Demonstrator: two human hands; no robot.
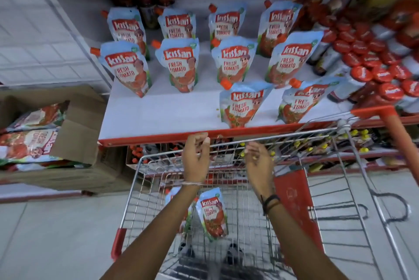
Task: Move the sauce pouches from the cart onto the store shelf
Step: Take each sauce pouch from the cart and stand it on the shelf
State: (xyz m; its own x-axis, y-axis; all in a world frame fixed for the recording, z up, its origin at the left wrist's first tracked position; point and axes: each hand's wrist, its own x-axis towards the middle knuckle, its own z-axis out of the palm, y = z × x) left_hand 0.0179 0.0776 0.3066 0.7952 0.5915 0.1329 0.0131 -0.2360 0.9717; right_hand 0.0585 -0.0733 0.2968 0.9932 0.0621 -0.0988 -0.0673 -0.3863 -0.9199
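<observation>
Wire cart (pixel 226 189) holds one clear sauce pouch (pixel 212 214) upright against the mesh, maybe a second behind the left forearm, mostly hidden. Cardboard box (pixel 74 141) at left has more pouches lying flat. White shelf (pixel 158 114) carries ten standing pouches. Left hand (pixel 196 155) empty, fingers curled loosely near the shelf lip. Right hand (pixel 258 159) empty, fingers loosely apart over the cart.

You stand in a grocery shop aisle. The red-edged store shelf (pixel 158 118) carries rows of identical sauce pouches (pixel 179 65); right of them crowd red-capped bottles (pixel 371 71), below the shelf waits a wire cart (pixel 226 189), and left sits an opened carton (pixel 74 134) of stock.
</observation>
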